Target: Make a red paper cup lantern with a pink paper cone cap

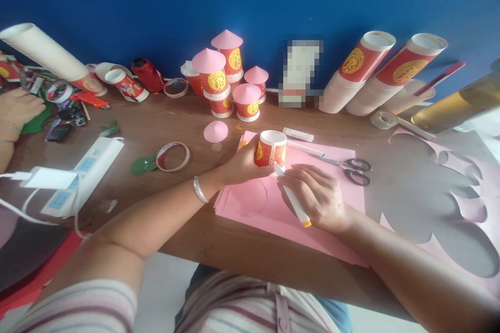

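Observation:
My left hand [244, 165] is wrapped around a short red and white paper cup [269, 152] with gold patterns. In my right hand [318, 195] is a white marker [295, 200] with a yellow end, its tip at the cup's lower edge. Whether the tip touches the cup I cannot tell. Both hands are over a stack of pink paper [332, 242], on which a round outline is drawn. Scissors [353, 169] with dark handles lie on the paper. A glue stick or similar white tube [298, 134] is just behind the cup.
Red cups with pink cone tops [248, 96] stand against the blue wall, near a loose pink cone [215, 131]. Tall cup stacks [355, 70], tape [383, 119] and pink scraps [466, 203] are rightward. Leftward are a power strip [84, 171], a paper ring [173, 156] and another person's hand [21, 109].

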Motion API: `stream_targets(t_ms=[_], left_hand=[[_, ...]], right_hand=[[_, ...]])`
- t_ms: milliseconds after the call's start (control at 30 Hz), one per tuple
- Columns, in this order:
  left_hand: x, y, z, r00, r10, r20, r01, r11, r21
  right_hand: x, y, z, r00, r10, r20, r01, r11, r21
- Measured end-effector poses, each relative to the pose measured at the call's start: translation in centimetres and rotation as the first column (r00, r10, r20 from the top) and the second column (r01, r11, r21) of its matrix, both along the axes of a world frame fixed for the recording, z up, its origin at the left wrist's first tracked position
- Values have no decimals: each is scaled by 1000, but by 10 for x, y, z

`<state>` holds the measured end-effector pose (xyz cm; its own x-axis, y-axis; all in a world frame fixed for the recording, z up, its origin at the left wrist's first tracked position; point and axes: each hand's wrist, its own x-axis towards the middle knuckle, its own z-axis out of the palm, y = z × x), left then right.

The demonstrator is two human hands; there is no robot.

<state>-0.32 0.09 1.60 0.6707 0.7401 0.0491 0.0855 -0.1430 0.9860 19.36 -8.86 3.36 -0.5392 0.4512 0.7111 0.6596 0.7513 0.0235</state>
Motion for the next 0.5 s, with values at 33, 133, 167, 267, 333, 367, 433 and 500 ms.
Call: stream_targets(t_ms=[33,133,167,267,333,367,433,500], left_hand=[[0,0,0,1000,-10,10,10,1000,1],[0,1,0,999,-22,34,22,1000,-9],[0,1,-1,999,-18,37,19,1000,-18],[-1,0,-1,1000,-4,29,5,999,-38],[-1,0,0,1000,7,25,-6,999,-38],[-1,-1,0,1000,9,26,-8,999,-34],[-1,-1,0,999,1,35,0,1000,-28],[-1,0,0,999,-6,40,7,1000,-23]], right_hand=[[0,0,0,1000,3,-2,-3,1000,9],[1,0,1,1000,0,-4,0,999,33],[1,0,1,1000,-6,-6,6,999,40],[3,1,1,999,-33,-20,34,998,57],[4,1,0,999,-47,-21,49,997,61],[4,2,0,999,-50,-18,51,997,58],[4,2,0,999,-47,-10,48,998,51],[4,2,1,999,-44,-6,44,998,47]])
